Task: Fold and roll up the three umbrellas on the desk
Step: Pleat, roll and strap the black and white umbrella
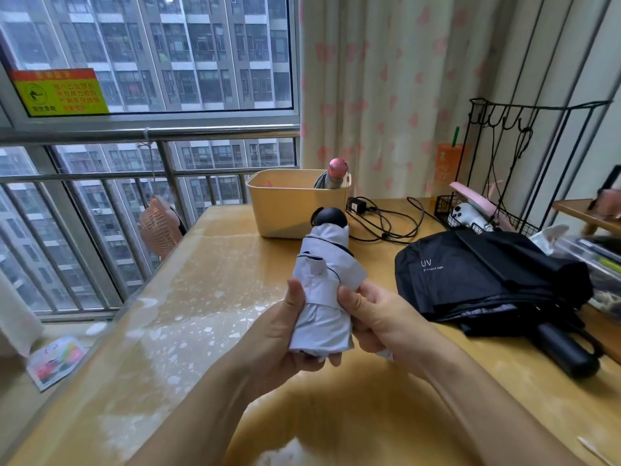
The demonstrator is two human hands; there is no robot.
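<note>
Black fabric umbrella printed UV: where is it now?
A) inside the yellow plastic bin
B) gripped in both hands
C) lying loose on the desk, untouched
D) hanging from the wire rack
C: the black fabric umbrella lies loose on the wooden desk; left hand and right hand grip the white fabric umbrella.

A bin (285,213) containing an upright umbrella (336,173) is set at the far edge of the desk (208,297), with a loose umbrella (487,280) laid towards its right edge.

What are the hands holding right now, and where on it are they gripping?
The white umbrella, in both hands: the left hand wraps its lower half, the right hand pinches the cloth at its right side.
</note>
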